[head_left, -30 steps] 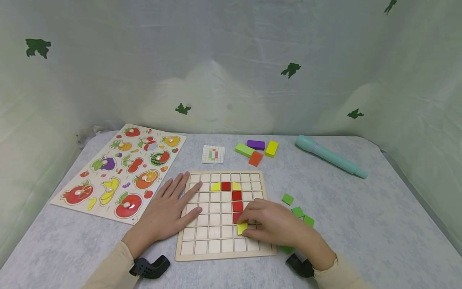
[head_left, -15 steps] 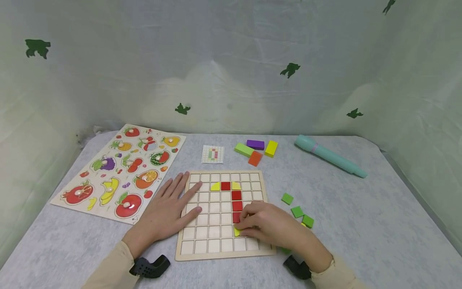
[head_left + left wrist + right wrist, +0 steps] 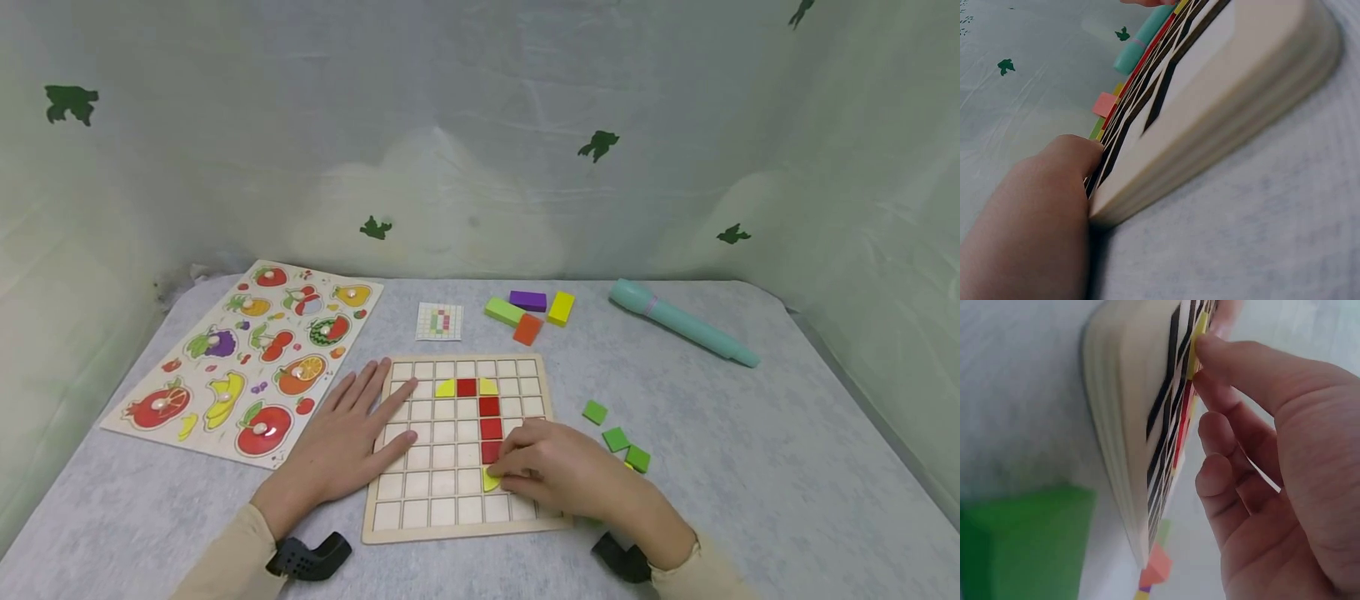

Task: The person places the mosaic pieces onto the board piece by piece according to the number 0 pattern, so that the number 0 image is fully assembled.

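A wooden grid board (image 3: pixel 442 535) lies flat on the table. My left hand (image 3: pixel 337 446) rests across its left edge with fingers spread and straight. My right hand (image 3: pixel 566 467) bends over the lower right of the board, thumb and index finger pinching a yellow quarter-round tile (image 3: pixel 490 479). This tile lies in the cell below a column of red tiles (image 3: pixel 491 429). Its right part is hidden by the fingertips. At the top of the column, another red tile (image 3: pixel 467 387) sits between two yellow tiles. In the right wrist view, the thumb touches the yellow tile (image 3: pixel 1195 353).
Several green tiles (image 3: pixel 617 439) lie right of the board, some partly behind the right arm. A small pattern card (image 3: pixel 439 322) and coloured blocks (image 3: pixel 528 301) are beyond it. A fruit puzzle board (image 3: pixel 255 358) lies left, a teal pen-shaped object (image 3: pixel 686 323) far right.
My right hand has shifted the yellow tile slightly left and turned it, so it now sits under the red column. The left hand stays in place on the board.
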### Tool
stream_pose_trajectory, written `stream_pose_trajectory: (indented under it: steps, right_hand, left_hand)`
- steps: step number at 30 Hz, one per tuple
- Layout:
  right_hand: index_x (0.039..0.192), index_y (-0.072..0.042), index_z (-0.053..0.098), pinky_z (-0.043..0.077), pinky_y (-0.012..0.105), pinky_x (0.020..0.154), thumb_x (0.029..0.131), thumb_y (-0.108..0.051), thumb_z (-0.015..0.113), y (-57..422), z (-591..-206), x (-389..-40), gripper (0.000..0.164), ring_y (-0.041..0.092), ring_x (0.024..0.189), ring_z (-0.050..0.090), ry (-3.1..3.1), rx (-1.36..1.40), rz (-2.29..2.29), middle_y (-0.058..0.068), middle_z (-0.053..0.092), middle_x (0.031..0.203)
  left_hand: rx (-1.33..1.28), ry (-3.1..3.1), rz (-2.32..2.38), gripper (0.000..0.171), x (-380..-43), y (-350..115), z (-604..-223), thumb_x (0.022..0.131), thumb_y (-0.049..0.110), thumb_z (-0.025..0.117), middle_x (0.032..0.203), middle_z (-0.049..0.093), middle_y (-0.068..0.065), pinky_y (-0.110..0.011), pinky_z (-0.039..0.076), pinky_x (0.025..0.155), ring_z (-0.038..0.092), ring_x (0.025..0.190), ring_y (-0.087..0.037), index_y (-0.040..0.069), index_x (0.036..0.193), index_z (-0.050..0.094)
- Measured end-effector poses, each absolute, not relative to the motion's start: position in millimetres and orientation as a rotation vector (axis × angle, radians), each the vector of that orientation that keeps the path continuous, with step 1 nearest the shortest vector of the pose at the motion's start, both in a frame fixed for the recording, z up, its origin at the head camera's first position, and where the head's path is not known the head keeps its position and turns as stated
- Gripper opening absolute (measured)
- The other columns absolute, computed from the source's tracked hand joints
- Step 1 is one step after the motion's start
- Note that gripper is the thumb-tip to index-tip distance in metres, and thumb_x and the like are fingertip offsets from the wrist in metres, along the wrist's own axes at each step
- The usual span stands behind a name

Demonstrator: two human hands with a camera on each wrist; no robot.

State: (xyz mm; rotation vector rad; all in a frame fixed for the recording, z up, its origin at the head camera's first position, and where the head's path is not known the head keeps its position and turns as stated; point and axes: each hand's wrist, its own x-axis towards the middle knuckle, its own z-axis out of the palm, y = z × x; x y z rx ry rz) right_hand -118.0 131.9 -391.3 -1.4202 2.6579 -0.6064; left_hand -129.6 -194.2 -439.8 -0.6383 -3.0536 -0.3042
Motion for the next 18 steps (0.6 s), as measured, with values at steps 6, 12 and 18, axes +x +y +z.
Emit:
stream_pose_trajectory:
  steps: [6,12,18]
  right_hand:
    - [0.121,-0.023,0.077,0.055,0.021,0.086,0.093,-0.026,0.079,145,-384,-120,0.029,0.004,0.099,0.061,2.654,-1.250,-0.655,-0.014,0.072,0.109]
    - [0.118,-0.021,0.077,0.057,0.025,0.086,0.091,-0.024,0.082,162,-376,-126,0.028,0.006,0.102,0.061,2.699,-1.111,-0.667,-0.013,0.073,0.113]
    - [0.118,-0.020,0.077,0.059,0.030,0.082,0.090,-0.020,0.082,183,-372,-135,0.029,0.010,0.099,0.063,2.775,-1.010,-0.720,-0.010,0.072,0.114]
  left_hand:
    - [-0.641,-3.039,-0.305,0.078,-129,-194,-441,0.101,0.068,0.043,0.174,0.011,-0.012,-0.052,0.007,0.130,0.010,0.160,-0.034,0.027,0.165,0.028]
    - [-0.645,-3.021,-0.305,0.077,-129,-194,-442,0.101,0.068,0.043,0.173,0.012,-0.014,-0.054,0.009,0.130,0.011,0.160,-0.035,0.026,0.164,0.029]
    - [-0.637,-3.056,-0.299,0.078,-129,-194,-440,0.101,0.068,0.042,0.174,0.009,-0.012,-0.052,0.006,0.130,0.008,0.161,-0.034,0.027,0.165,0.027]
